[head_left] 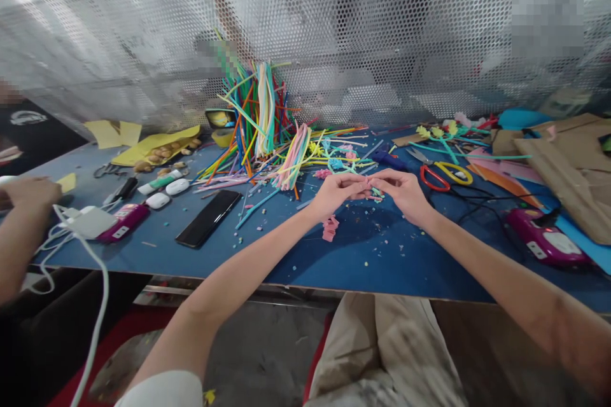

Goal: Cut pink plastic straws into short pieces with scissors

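Note:
My left hand (pixel 338 191) and my right hand (pixel 403 189) meet over the blue table (pixel 286 254), fingertips pinched together on a small pink and green pipe-cleaner piece (pixel 373 189). Both hands are closed on it. Just below my left hand lies a folded pink pipe-cleaner bit (pixel 329 227). Behind my hands sprawls a big pile of coloured pipe cleaners (pixel 265 121).
A black phone (pixel 209 218) lies left of my hands. Red and yellow scissors (pixel 442 175) sit to the right, with a purple glue gun (pixel 544 238) and cardboard (pixel 568 165) beyond. Another person's arm (pixel 21 216) rests at the left edge near a white charger (pixel 90 222). A perforated metal screen (pixel 334 32) backs the table.

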### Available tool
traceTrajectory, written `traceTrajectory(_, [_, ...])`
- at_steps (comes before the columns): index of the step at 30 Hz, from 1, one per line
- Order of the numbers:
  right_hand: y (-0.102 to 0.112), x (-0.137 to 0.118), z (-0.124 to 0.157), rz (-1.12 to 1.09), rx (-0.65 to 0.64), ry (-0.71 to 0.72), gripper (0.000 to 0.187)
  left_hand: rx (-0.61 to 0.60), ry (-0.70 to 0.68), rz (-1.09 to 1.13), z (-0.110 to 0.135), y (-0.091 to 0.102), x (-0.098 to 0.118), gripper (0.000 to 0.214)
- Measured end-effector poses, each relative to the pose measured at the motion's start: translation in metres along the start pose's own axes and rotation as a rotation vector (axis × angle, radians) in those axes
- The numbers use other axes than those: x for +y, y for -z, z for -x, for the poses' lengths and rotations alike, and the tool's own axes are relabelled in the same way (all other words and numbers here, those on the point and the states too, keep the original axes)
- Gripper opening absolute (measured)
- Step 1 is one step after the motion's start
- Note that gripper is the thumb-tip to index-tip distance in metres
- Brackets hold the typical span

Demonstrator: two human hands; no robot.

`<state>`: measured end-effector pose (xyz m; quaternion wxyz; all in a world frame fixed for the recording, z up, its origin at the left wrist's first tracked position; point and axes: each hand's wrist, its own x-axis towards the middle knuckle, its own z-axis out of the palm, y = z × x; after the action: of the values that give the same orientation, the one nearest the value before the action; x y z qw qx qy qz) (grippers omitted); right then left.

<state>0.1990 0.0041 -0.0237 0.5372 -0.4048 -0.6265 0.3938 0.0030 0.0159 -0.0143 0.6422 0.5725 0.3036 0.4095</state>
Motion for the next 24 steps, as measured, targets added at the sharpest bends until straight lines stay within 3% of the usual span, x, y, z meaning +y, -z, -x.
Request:
traceTrajectory(8, [-0.0035, 0.0053, -0.0005, 0.043, 0.056, 0.014, 0.023, 0.027, 0.035, 0.0, -0.0022, 0.0028, -0.002, 0.044])
traceTrajectory(24, [-0.0048, 0.005, 0.0011, 0.069, -0.016, 0.014, 0.021, -0.068, 0.186, -0.042, -0.0006, 0.0098, 0.0063, 0.034])
